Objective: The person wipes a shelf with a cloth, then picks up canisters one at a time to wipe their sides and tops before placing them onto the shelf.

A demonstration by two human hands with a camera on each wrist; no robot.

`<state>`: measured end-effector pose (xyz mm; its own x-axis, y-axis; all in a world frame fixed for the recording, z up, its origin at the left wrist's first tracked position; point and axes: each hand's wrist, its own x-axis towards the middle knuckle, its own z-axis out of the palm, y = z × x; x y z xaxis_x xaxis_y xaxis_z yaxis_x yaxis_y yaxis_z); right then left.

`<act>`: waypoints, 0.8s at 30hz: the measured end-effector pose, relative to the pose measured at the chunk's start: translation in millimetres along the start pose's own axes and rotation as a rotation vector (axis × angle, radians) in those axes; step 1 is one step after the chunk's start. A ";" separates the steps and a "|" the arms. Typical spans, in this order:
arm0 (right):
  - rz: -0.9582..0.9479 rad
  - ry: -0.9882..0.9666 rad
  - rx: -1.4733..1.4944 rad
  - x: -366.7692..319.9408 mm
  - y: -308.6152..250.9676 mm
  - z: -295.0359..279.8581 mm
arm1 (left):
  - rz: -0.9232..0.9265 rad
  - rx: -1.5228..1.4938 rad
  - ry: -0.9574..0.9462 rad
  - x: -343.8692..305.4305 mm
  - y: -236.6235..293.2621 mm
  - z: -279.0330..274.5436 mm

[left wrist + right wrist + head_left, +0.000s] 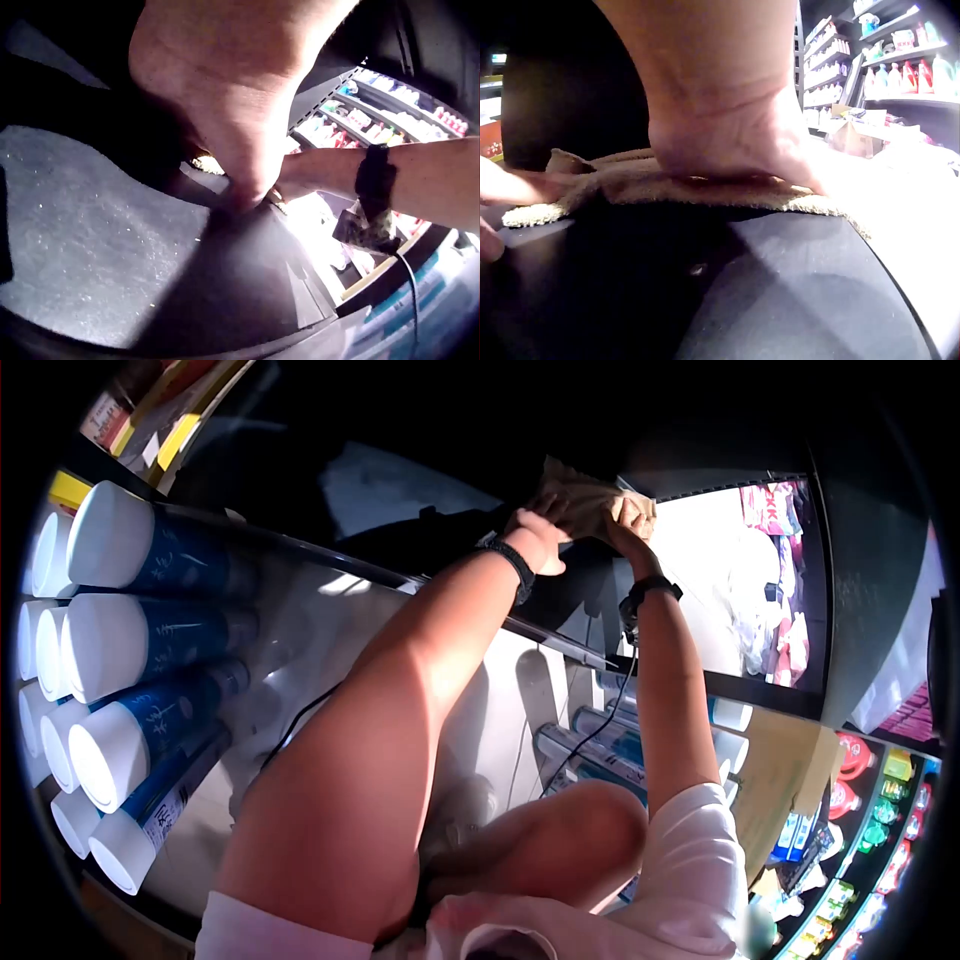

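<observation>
A tan terry towel (585,500) lies bunched on a dark shelf board (802,277). On its left side rests my left hand (540,538), thumb spread apart from the fingers. My right hand (628,525) presses on the towel's right part, close to the board's right edge. In the right wrist view the heel of the right hand (727,142) sits right over the folded towel, which hides the fingertips. The left wrist view shows mostly the back of the left hand (232,135), with only a bit of towel beneath it.
White-capped blue bottles (110,645) stand in rows at the left, below the board. More blue containers (600,735) are under its front edge. A cardboard box (790,760) is at the right, near shelves of colourful bottles (885,810). A thin cable (605,720) hangs from the right wrist.
</observation>
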<state>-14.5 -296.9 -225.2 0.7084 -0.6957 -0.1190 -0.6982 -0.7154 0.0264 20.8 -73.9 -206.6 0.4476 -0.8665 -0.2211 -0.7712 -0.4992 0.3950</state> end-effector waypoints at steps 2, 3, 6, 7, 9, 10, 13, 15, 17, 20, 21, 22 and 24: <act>0.032 -0.226 -0.095 -27.9 -12.9 -23.2 | -0.018 0.005 -0.034 3.1 1.3 -0.1; 0.056 -0.277 -0.119 -36.1 -11.9 -25.0 | -0.020 0.044 -0.059 3.8 3.8 -2.9; 0.025 -0.317 -0.260 -45.4 1.6 -6.8 | 0.069 -0.013 -0.210 -12.0 2.1 -17.8; -0.006 -0.297 -0.370 -41.6 10.4 7.7 | 0.095 0.012 -0.133 -16.7 1.5 -12.6; 0.151 -0.314 -0.169 -65.1 11.1 9.7 | 0.193 0.186 0.011 -26.1 2.7 0.2; 0.230 -0.311 -0.072 -77.6 10.4 9.4 | 0.188 0.179 -0.028 -31.5 2.8 1.9; 0.287 -0.425 0.138 -109.5 -9.3 -11.2 | 0.190 0.095 -0.159 -50.7 0.4 -7.0; 0.218 -0.288 0.118 -123.4 -14.1 13.9 | 0.225 0.121 -0.165 -62.5 -0.5 -13.4; 0.317 -0.223 0.096 -153.2 -33.1 -17.7 | 0.234 0.096 -0.085 -66.4 -7.2 -7.3; 0.344 -0.173 0.122 -187.1 -70.3 -48.7 | 0.199 0.214 0.027 -83.1 -2.8 -33.3; 0.214 -0.209 0.164 -189.7 -81.8 -39.6 | 0.168 0.229 0.138 -76.2 -10.8 -24.6; 0.083 -0.247 0.214 -192.1 -93.2 -30.4 | 0.139 0.358 0.066 -81.1 -13.4 -36.3; -0.183 -0.335 0.286 -187.4 -131.0 -14.4 | -0.045 0.326 0.126 -78.5 -39.4 -29.7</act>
<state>-54.3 -73.7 -192.0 0.7825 -0.4674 -0.4113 -0.5991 -0.7451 -0.2931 29.4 14.0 -178.3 0.5215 -0.8459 -0.1117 -0.8441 -0.5305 0.0772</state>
